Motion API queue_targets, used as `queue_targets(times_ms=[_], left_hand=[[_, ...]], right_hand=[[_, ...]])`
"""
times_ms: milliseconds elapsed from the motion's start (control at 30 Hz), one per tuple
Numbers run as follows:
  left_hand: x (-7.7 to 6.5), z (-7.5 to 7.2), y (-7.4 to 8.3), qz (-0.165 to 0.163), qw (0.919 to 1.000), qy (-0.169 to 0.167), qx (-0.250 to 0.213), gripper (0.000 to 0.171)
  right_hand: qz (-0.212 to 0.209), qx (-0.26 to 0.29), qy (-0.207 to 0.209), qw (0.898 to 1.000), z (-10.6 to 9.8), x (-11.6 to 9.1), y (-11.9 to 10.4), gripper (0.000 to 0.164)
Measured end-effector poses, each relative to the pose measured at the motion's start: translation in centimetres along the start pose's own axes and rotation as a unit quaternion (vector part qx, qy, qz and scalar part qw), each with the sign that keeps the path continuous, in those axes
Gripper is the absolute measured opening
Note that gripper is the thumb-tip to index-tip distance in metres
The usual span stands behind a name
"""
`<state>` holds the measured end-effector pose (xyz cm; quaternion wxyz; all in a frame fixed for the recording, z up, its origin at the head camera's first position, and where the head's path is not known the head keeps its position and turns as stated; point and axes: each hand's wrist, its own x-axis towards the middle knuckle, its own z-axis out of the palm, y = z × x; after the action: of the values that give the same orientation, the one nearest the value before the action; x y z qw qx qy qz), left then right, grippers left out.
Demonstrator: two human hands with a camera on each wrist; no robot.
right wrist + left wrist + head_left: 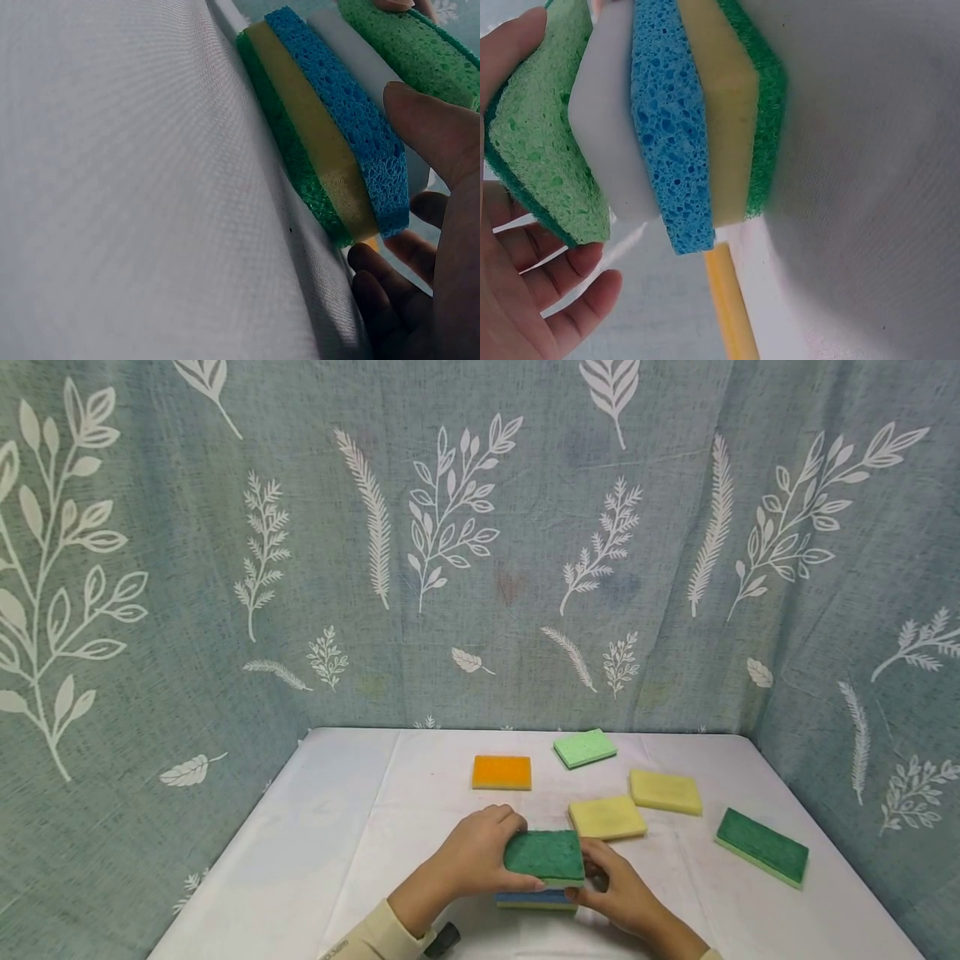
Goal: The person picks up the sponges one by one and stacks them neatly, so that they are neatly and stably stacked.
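My left hand (pixel 476 853) grips a dark-and-light-green scrub sponge (pixel 543 855), thumb at the near edge and fingers at the far one. It is tilted just above a stack. Below it, the left wrist view shows a white sponge (pixel 609 127), then a porous blue sponge (pixel 671 127), then a yellow sponge with a green scouring side (pixel 731 112) on the cloth. At the stack's right end, my right hand (pixel 626 893) holds the white sponge between thumb and curled fingers; the exact finger contact is partly hidden.
Beyond the hands lie an orange sponge (pixel 502 772), a light green sponge (pixel 585 748) and two yellow sponges, one nearer (pixel 607 817) and one farther (pixel 666 792). A dark green sponge (pixel 762 846) rests at the right. Patterned curtain (pixel 480 677) surrounds the white-covered table (pixel 360 827).
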<state>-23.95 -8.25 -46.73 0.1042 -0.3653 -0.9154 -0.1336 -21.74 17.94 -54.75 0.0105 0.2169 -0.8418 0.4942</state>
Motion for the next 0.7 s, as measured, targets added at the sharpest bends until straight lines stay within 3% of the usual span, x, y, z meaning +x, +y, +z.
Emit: queue_targets(times_ms=[233,333,700], left_hand=[[0.0,0.4,0.1,0.005,0.9999,0.003,0.011,0.077],[0.0,0.5,0.1,0.005,0.9999,0.003,0.013,0.077],[0.0,0.6,0.1,-0.001,0.9999,0.000,0.013,0.078]], right_hand=[[0.010,0.003,0.006,1.000,-0.6,-0.6,-3.8,0.063],[0.005,0.006,0.005,1.000,-0.7,-0.7,-4.1,0.062],[0.001,-0.013,0.013,1.000,0.1,-0.1,0.0,0.065]])
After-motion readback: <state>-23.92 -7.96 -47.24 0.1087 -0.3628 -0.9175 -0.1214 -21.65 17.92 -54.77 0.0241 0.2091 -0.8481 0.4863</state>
